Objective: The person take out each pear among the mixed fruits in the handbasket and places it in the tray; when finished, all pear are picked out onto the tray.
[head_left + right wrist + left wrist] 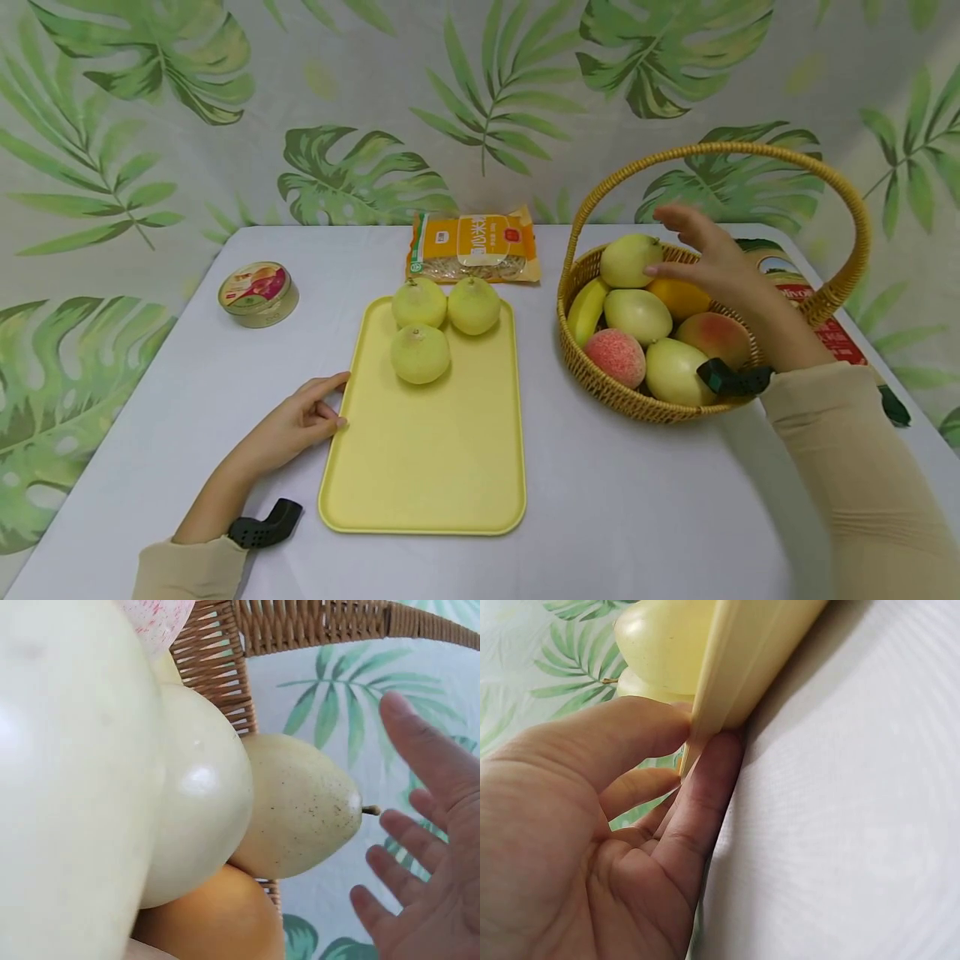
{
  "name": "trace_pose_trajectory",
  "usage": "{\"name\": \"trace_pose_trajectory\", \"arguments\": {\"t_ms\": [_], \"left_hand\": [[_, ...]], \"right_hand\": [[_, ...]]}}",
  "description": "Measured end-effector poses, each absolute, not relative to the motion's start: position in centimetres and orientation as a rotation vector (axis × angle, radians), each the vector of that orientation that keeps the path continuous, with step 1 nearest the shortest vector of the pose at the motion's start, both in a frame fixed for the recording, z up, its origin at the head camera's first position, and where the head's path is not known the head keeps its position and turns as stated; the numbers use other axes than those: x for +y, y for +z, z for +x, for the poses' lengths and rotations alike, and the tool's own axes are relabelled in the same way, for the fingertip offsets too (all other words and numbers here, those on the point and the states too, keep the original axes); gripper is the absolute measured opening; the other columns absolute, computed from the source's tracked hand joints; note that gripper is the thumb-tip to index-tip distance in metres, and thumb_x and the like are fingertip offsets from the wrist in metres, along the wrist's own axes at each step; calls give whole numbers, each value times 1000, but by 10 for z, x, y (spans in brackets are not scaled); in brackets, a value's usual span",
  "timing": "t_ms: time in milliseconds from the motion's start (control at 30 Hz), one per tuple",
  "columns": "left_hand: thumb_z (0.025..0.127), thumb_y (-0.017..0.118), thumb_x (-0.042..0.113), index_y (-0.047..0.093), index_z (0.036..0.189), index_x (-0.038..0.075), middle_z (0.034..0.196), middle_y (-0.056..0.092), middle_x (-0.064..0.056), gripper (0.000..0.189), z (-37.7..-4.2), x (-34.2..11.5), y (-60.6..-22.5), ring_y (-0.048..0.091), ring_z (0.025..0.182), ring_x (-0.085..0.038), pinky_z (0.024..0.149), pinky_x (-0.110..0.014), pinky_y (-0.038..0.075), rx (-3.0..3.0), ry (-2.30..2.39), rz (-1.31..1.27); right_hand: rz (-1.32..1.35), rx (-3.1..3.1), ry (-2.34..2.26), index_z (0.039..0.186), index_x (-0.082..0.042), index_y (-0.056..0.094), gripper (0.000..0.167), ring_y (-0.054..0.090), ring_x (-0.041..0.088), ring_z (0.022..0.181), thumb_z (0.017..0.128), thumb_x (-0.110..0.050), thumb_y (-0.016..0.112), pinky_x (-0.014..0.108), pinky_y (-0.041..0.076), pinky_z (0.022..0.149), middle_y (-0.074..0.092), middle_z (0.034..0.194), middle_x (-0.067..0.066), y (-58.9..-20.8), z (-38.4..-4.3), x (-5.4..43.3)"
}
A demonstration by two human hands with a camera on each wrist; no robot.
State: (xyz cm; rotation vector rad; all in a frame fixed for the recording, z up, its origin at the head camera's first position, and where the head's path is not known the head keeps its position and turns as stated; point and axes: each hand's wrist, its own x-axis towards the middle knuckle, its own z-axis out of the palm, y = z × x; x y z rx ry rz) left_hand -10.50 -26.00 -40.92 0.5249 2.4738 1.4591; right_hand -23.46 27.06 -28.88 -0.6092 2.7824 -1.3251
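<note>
My left hand (300, 421) pinches the left rim of a yellow rectangular tray (427, 467). In the left wrist view, that rim lies between thumb and fingers (705, 795). Three round, pale yellow-green fruits (420, 354) sit grouped on the tray's far half. Over a wicker basket (600, 383) my right hand (708, 254) is spread, holding nothing. Nearest to it is a speckled pear (632, 261), resting on top of other fruit; the right wrist view shows its stem (370, 811) pointing toward the fingers, with a gap between.
The basket also holds a banana (588, 310), peaches (617, 357), an orange fruit (678, 298) and pale fruits (637, 313). Its tall handle (720, 148) arches above. A packet of noodles (474, 246) lies behind the tray, a round tin (257, 293) left, a red-and-green package (787, 275) right.
</note>
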Motion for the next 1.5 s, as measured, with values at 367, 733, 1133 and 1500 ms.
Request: {"name": "trace_pose_trajectory", "arguments": {"t_ms": [367,733,1133,1500], "left_hand": [[86,59,3,31,138,0,126,37,-16,60,-106,-261,-410,52,81,-12,65,-21,45,2468,1454,521],[85,59,2,31,138,0,126,37,-16,60,-105,-260,-409,52,80,-12,65,-21,45,2462,1466,525],[86,60,6,32,137,-1,127,36,-17,59,-105,-258,-408,52,81,-12,65,-21,45,2478,1458,529],[86,59,5,30,139,1,128,35,-16,60,-105,-260,-408,52,81,-12,65,-21,45,2455,1455,517]], "right_hand": [[-557,2630,-1376,141,-12,25,68,21,33,128,85,-15,64,52,19,99,25,142,12,-301,-246,279],[-580,2643,-1233,141,-11,28,66,29,35,123,85,-17,62,52,27,95,26,141,12,-304,-253,277],[-565,2617,-1187,139,-9,24,64,42,38,113,87,-13,60,47,32,91,37,128,22,-305,-254,272],[-575,2746,-1191,126,-1,31,57,35,41,119,83,-15,65,50,33,91,31,133,19,-309,-253,272]]}}
